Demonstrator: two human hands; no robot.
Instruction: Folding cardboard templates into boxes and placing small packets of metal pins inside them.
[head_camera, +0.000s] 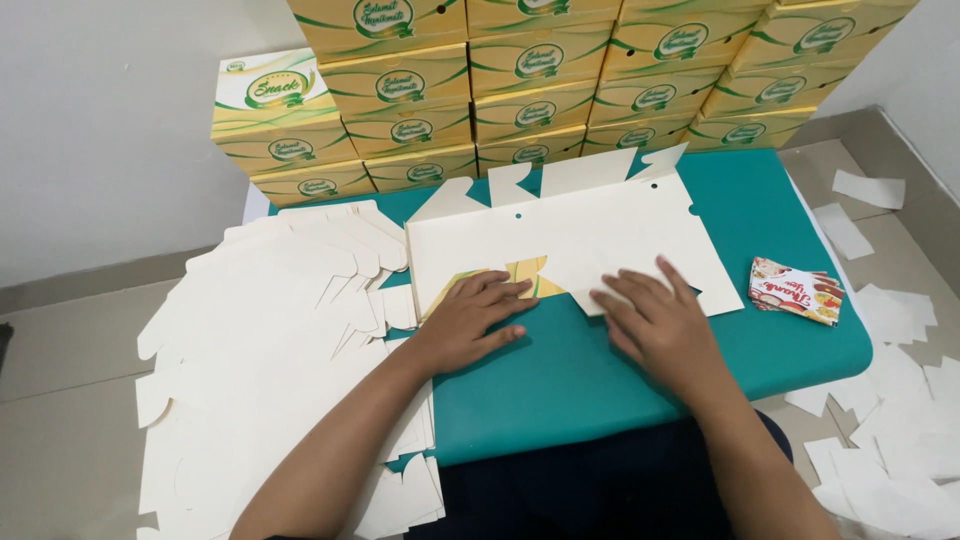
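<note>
Flat die-cut carton blank (570, 235), cream-white inner side up, spread across middle of teal tabletop (760, 205), flaps and tabs pointing toward far edge. Near edge folded over at centre, showing strip of yellow-green printed side.

Left hand (468, 322) pressed flat on near left part of blank, fingers spread, fingertips over the printed strip. Right hand (655, 318) pressed flat on near right part, fingers splayed, pointing up-left across a folded flap. Both hands open, palms down, gripping nothing; just beside each other, not touching.

Stack of unfolded blanks (270, 350) left of the hands, fanned loosely, overhanging left tabletop edge and running down to the lower left; touching or slipped under left edge of the worked blank.

Small pile of printed cards (797, 290) right of right hand, near right tabletop edge; rectangular, red, white and orange, tilted.

Wall of assembled boxes (560, 75) along far tabletop edge, stacked several rows high; yellow with green swooshes and an oval green-rimmed label on each front. Leftmost box (270, 95) at top of a lower column, white-and-yellow lid showing.

White paper strips (880, 330) scattered on floor (60, 350) at right, rectangular, overlapping.
</note>
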